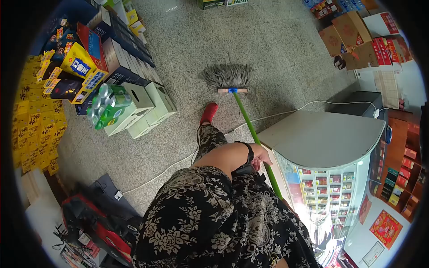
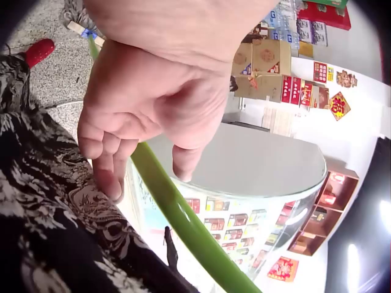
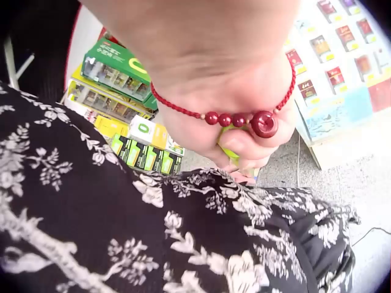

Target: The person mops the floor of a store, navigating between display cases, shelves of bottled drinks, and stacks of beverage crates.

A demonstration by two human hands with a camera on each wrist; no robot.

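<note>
A mop with a grey strand head (image 1: 229, 76) lies ahead on the speckled floor, its green handle (image 1: 246, 118) slanting back toward the body. My left hand (image 1: 260, 156) is at the handle's middle stretch. In the left wrist view its palm faces the camera, fingers (image 2: 109, 174) loose and thumb apart, while the handle passes behind the hand and comes out below it. My right hand (image 3: 244, 143), wearing a red beaded cord bracelet (image 3: 225, 119), grips the handle's upper part close to the patterned clothing. Only a small bit of green shows between those fingers.
A curved glass display counter (image 1: 321, 138) stands close on the right. Boxes (image 1: 149, 105) and a pack of green bottles (image 1: 109, 105) are stacked at left. A white cable (image 1: 286, 114) crosses the floor past the red shoe (image 1: 209, 112). Cartons (image 1: 348, 40) stand far right.
</note>
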